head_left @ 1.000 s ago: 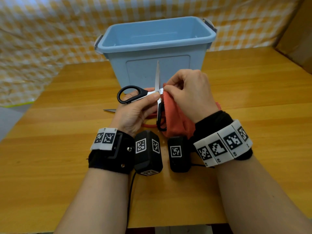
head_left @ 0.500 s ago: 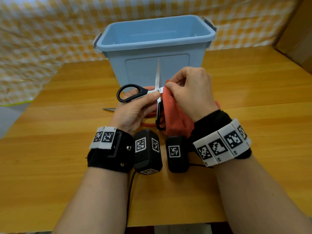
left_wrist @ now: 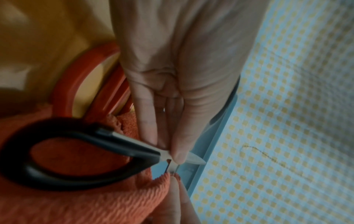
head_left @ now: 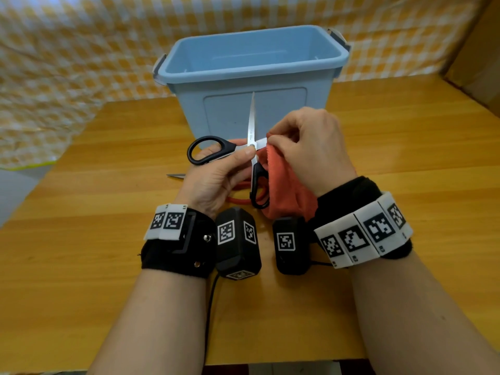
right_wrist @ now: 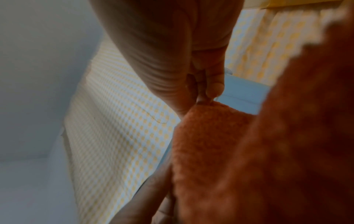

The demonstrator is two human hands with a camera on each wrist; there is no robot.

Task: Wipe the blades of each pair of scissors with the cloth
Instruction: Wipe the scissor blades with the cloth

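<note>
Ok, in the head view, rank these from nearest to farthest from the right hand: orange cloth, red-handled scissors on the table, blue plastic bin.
1. Orange cloth: pinched in the right hand itself.
2. Red-handled scissors: on the table, below and left of that hand, partly hidden.
3. Blue plastic bin: standing behind the hands, farther back on the table.

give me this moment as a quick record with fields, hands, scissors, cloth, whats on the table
left hand: holds the black-handled scissors near the pivot, blades spread open
right hand: pinches the orange cloth over one blade, close to the pivot
upright blade: bare, pointing up in front of the blue bin
second pair: red-handled scissors lying on the wooden table under the hands, mostly hidden, tip showing to the left
bin contents: nothing visible inside
</note>
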